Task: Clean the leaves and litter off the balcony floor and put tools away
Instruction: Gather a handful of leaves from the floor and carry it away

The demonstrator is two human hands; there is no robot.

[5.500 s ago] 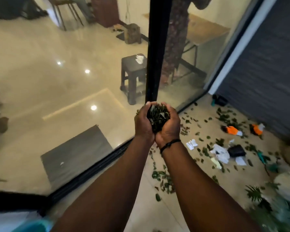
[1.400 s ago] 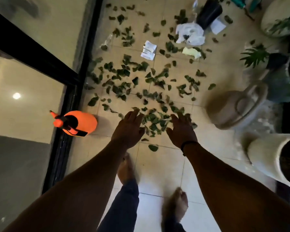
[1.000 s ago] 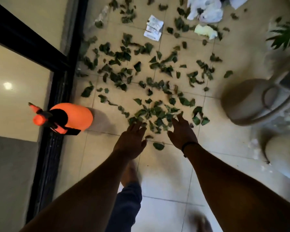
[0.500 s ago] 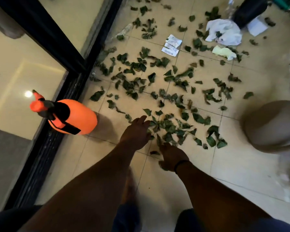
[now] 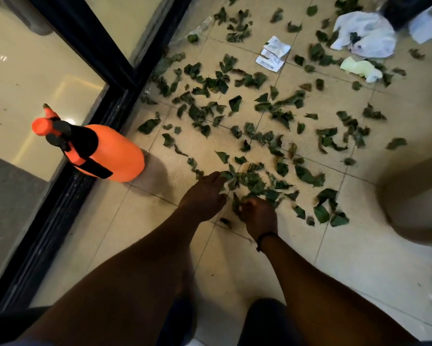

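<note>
Green leaves (image 5: 257,182) lie scattered over the beige tiled balcony floor (image 5: 359,258), thickest just ahead of my hands. My left hand (image 5: 202,198) rests flat on the near edge of a leaf pile, fingers stretched forward. Beside it, my right hand (image 5: 258,216) curls its fingers around a bunch of leaves on the tile. An orange spray bottle (image 5: 102,152) with a black band stands to the left, by the door track. White paper scraps (image 5: 272,54), a white plastic bag (image 5: 367,36) and a pale yellow crumpled wrapper (image 5: 359,68) lie farther out.
A black sliding door frame (image 5: 105,46) with glass runs along the left side. A blurred round beige pot (image 5: 417,196) sits at the right edge. A dark object (image 5: 404,8) lies at the top right, next to a white paper (image 5: 424,26).
I carried a handful of leaves away, then came back down over the floor. Both hands reached the nearest pile; the right hand has curled in and gathered leaves while the left stays flat.
</note>
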